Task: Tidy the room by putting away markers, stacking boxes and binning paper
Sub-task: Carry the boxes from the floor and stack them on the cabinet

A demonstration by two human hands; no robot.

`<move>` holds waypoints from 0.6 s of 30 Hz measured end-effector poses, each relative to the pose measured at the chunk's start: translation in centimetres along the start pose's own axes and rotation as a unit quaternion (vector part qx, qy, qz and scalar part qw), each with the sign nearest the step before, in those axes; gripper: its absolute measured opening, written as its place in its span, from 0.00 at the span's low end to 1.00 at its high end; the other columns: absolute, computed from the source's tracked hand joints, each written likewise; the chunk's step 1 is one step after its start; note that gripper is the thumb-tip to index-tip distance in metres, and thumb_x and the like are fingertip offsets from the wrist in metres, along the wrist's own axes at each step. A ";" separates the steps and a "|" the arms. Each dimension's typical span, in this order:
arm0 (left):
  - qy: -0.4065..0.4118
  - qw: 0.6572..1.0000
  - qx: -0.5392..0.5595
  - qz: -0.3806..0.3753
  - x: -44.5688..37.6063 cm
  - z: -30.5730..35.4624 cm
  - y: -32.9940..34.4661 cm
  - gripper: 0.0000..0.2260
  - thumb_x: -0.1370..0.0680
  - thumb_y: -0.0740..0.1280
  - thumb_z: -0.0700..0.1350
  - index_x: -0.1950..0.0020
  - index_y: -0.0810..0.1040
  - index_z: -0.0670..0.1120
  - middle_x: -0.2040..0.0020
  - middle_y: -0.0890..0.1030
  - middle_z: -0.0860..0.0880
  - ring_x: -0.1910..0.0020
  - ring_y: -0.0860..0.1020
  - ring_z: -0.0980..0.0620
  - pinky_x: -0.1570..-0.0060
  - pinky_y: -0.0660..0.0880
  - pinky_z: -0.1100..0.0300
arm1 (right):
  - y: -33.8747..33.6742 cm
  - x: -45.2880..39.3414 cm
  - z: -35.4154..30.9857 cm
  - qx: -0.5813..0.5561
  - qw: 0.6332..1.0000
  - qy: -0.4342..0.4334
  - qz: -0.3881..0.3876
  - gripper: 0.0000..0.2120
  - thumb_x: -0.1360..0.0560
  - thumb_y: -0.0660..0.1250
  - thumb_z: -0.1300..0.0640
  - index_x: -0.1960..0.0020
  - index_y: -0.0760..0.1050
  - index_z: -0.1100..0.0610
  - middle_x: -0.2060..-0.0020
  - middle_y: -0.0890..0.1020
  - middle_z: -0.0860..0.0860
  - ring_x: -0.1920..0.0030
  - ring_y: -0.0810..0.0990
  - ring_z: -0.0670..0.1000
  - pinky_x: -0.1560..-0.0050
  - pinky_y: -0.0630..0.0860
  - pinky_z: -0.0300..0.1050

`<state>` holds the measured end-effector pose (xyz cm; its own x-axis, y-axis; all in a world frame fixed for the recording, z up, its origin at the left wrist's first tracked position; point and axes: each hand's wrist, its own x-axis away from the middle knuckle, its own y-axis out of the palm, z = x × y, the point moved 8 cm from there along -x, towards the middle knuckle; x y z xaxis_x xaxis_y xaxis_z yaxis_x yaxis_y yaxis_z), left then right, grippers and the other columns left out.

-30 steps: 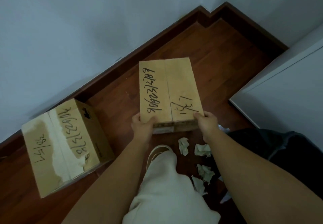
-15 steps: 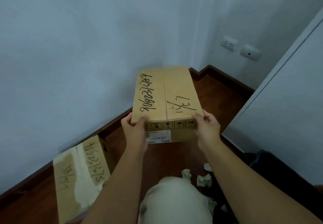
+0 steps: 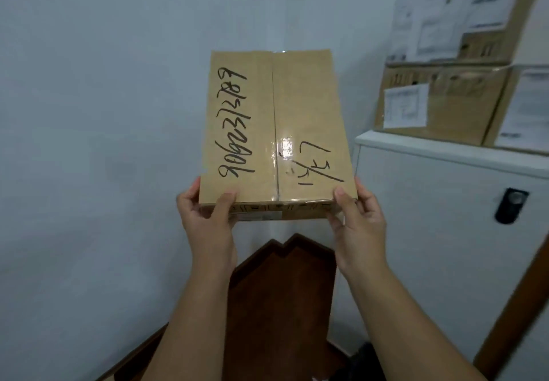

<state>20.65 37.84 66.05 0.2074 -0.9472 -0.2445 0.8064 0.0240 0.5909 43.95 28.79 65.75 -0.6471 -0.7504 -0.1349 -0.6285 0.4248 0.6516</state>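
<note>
Cardboard box (image 3: 277,131), sealed along its centre seam with clear tape and marked in black handwriting on both top flaps, is shown held in the air in front of the white wall (image 3: 89,143), well above the dark wooden floor (image 3: 282,306). Compared with the frame half a second earlier, the box has been raised and the view has tilted upward with it: the second box and the crumpled paper scraps seen on the floor are no longer in view, and a white cabinet (image 3: 445,232) with a black handle (image 3: 511,205) has come into view at the right, with stacked cardboard boxes (image 3: 439,104) bearing white paper labels resting on its top. The grip is unchanged. The near left corner of the held box is gripped by the left hand (image 3: 208,220), its thumb laid on the top face and its fingers curled beneath the underside. The near right corner is gripped by the right hand (image 3: 356,223) in the same manner, thumb on the top edge and fingers wrapped round the side and bottom. Both forearms are extended forward and upward from the lower edge of the view, converging on the box. The held box lies to the left of the cabinet and apart from it.
</note>
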 end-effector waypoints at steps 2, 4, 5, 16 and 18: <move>0.031 0.999 0.021 -0.026 0.9 2.8 2.9 0.21 0.24 0.69 0.34 0.38 0.68 0.53 0.38 0.76 0.51 0.37 0.77 0.48 0.44 0.79 0.43 | 0.7 0.7 -4.2 -0.011 0.999 -0.041 -0.006 0.20 0.25 0.68 0.66 0.33 0.73 0.57 0.44 0.83 0.56 0.43 0.82 0.52 0.37 0.75 0.57; 0.057 0.996 0.038 -0.056 1.8 5.1 6.2 0.20 0.24 0.69 0.35 0.38 0.68 0.54 0.36 0.76 0.49 0.37 0.77 0.48 0.45 0.79 0.43 | 1.4 1.4 -8.6 -0.031 0.996 -0.086 -0.009 0.17 0.25 0.68 0.67 0.38 0.76 0.53 0.49 0.85 0.52 0.47 0.83 0.49 0.37 0.76 0.57; 0.066 0.994 0.047 -0.073 2.2 6.1 7.9 0.20 0.24 0.69 0.35 0.39 0.68 0.54 0.36 0.76 0.48 0.38 0.77 0.48 0.45 0.79 0.42 | 1.5 1.7 -10.7 -0.041 0.993 -0.109 -0.007 0.17 0.25 0.67 0.67 0.41 0.76 0.51 0.52 0.86 0.49 0.48 0.84 0.48 0.37 0.76 0.56; 0.090 0.930 0.121 -0.335 10.6 9.5 29.5 0.20 0.28 0.72 0.46 0.40 0.69 0.57 0.39 0.76 0.53 0.42 0.78 0.56 0.48 0.81 0.46 | -5.8 5.5 -31.2 -0.046 0.940 -0.331 0.063 0.16 0.24 0.67 0.66 0.41 0.75 0.50 0.56 0.87 0.45 0.48 0.84 0.47 0.38 0.76 0.56; 0.084 0.916 0.117 -0.375 12.2 9.2 32.9 0.21 0.29 0.72 0.49 0.40 0.68 0.57 0.39 0.76 0.55 0.42 0.78 0.55 0.51 0.81 0.49 | -7.5 6.1 -34.4 -0.030 0.926 -0.368 0.076 0.16 0.24 0.67 0.66 0.42 0.75 0.49 0.54 0.86 0.45 0.47 0.84 0.47 0.37 0.76 0.56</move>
<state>44.63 24.09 89.60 -0.2576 -0.6060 -0.7526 0.6199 -0.7012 0.3523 59.56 3.60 85.77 -0.8595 -0.1267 -0.4952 -0.4945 0.4517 0.7426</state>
